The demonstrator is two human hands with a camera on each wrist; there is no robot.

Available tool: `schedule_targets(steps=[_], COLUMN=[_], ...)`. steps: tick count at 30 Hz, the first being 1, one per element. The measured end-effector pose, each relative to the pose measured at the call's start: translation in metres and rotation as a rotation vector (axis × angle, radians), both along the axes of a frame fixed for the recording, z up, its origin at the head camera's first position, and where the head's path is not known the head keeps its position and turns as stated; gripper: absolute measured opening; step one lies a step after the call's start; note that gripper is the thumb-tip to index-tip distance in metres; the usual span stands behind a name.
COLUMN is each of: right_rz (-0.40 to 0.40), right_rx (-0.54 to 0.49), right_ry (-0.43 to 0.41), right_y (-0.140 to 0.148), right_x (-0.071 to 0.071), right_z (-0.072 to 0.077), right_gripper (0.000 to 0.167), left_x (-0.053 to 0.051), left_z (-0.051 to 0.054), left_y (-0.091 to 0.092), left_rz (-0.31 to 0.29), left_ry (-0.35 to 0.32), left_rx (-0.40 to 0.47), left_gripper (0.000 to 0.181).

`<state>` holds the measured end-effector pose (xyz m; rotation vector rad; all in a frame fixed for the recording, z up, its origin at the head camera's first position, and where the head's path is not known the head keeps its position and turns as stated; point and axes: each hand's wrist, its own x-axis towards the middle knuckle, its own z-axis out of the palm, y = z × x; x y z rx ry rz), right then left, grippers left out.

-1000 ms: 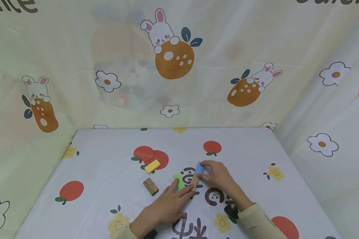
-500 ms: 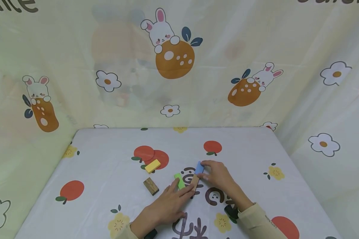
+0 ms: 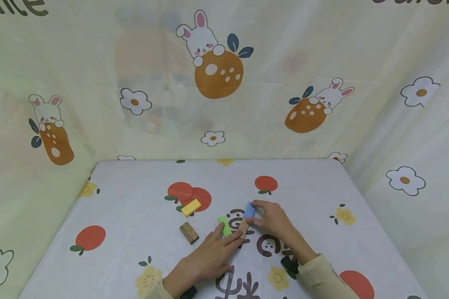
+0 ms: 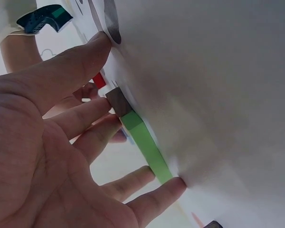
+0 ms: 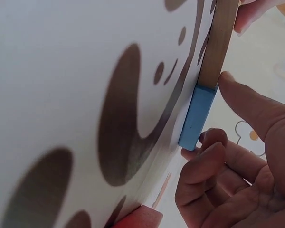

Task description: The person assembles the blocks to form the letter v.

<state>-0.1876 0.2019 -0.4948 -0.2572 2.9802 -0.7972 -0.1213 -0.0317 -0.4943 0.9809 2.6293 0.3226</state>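
On the cloth, a blue block point(image 3: 249, 210) stands end to end with a plain wooden block point(image 3: 244, 224). My right hand point(image 3: 275, 218) pinches the blue block lengthwise, thumb near the joint and fingertips at its far end. The thumb point(image 5: 249, 102) also lies beside the wooden block point(image 5: 218, 45) in the right wrist view. My left hand point(image 3: 211, 257) has its fingers stretched and spread, fingertips touching the wooden block and a green block point(image 3: 223, 225). The left wrist view shows the green block point(image 4: 147, 145) along these fingers; the hand partly hides it from above.
Left of the hands lie a yellow block point(image 3: 191, 207) and a dark-grained wooden block point(image 3: 188, 233), apart from each other. A red shape point(image 5: 140, 218) shows partly in the right wrist view. The printed cloth point(image 3: 303, 178) meets hanging curtains point(image 3: 164, 120) behind and at both sides.
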Motion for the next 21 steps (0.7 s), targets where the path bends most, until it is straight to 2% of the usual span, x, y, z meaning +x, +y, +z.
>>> schedule_targets(steps=[4, 9, 16, 21], right_rz=[-0.006, -0.008, 0.029, 0.061], right_rx=[0.007, -0.003, -0.060, -0.080], right_ry=[-0.016, -0.012, -0.110, -0.141], right_y=[0.002, 0.012, 0.037, 0.061], right_x=[0.002, 0.002, -0.004, -0.006], right_z=[0.002, 0.010, 0.019, 0.022], right_gripper=[0.068, 0.062, 0.057, 0.056], left_x=[0.000, 0.001, 0.001, 0.002], left_z=[0.002, 0.003, 0.003, 0.002], left_y=[0.000, 0.000, 0.000, 0.000], left_rz=[0.000, -0.003, 0.000, 0.002], left_ry=[-0.004, 0.000, 0.003, 0.003], left_rx=[-0.002, -0.002, -0.005, -0.006], left_gripper=[0.080, 0.080, 0.080, 0.080])
